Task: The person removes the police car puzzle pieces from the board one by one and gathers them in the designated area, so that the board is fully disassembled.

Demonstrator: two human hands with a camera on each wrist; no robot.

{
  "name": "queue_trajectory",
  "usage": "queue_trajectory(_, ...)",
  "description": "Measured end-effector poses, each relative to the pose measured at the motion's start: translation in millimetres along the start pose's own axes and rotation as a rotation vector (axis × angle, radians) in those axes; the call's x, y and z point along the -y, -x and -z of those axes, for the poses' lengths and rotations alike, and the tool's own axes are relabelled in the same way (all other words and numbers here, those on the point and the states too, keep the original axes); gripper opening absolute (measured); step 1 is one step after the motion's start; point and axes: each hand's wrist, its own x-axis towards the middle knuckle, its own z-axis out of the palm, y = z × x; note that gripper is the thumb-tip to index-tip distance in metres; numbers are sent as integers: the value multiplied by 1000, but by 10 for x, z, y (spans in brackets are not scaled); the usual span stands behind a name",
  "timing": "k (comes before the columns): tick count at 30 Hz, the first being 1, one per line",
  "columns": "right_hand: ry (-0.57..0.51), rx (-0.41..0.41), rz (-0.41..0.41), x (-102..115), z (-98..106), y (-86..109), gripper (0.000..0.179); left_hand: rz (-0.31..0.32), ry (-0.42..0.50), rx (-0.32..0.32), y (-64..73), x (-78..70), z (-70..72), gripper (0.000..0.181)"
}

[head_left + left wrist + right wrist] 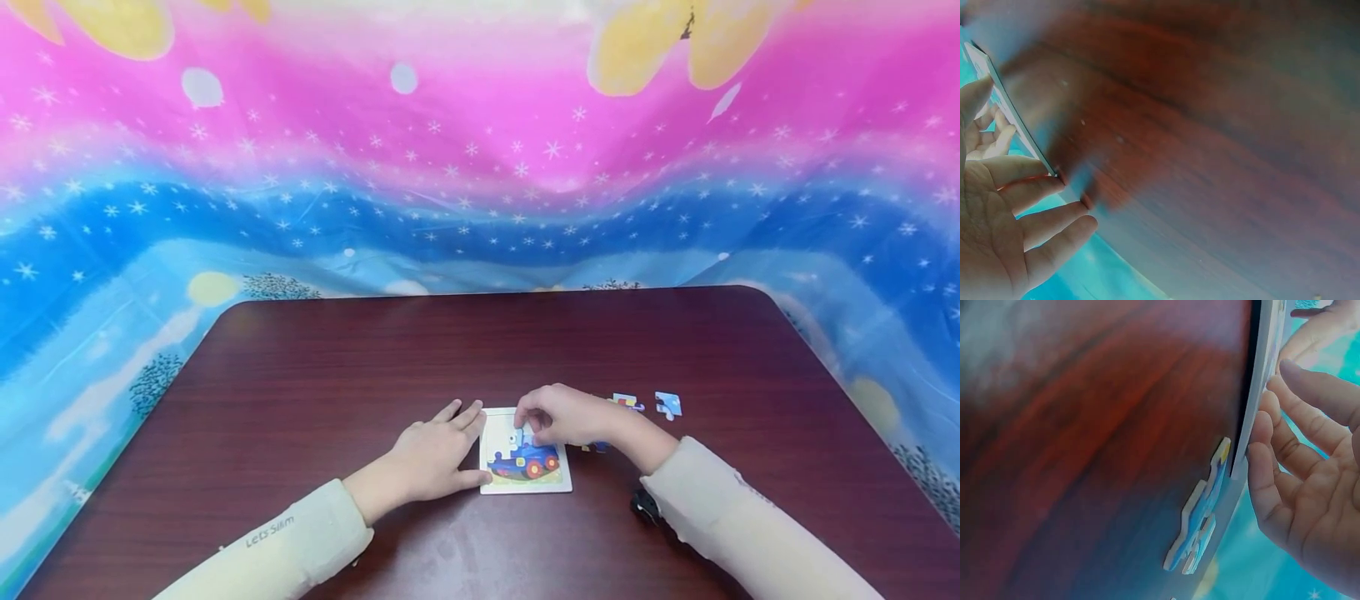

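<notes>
Head view: left hand and right hand meet at a framed puzzle

Furthest left along the near side, a pale left sleeve with dark lettering runs in across a dark red-brown table. Behind everything hangs a pink and blue backdrop patterned with white snowflakes.

Next comes the left hand, its fingers spread and clasping nothing. The thumb tip rests on the puzzle's left rim near the bottom, and the index fingertip touches its upper-left corner. From the left wrist, the palm shows, with the other fingers stretched past the edge.

The framed puzzle lies flat on the table, between the two hands. Its pale border surrounds a blue vehicle with red wheels, which fills mostly the lower part.

Over the puzzle's upper right, the right hand bends its fingers downward, thumb and index close together above the picture. Whether they pinch a piece I cannot tell; from the right wrist the fingertips are partly hidden at the frame's edge.

Right of the puzzle, loose pieces lie on the table: one stands well apart, others are partly covered by the right hand and forearm. Nearer, a black object shows beneath the pale right sleeve.
</notes>
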Motion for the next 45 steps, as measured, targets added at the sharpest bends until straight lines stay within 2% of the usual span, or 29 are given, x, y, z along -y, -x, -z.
queue_trajectory(6,3,13,-28,2,-30,-5,20,0,-1,2,3,-12,-1,84)
queue_trajectory(15,36,-11,-33,43,-51,4,23,2,0,7,0,-25,2,83)
queue_trajectory(29,17,-35,-26,52,-43,30,26,7,3,8,-9,-24,5,83)
queue_trajectory(45,-102,-63,20,33,-24,29,16,3,-8,1,0,-11,21,83)
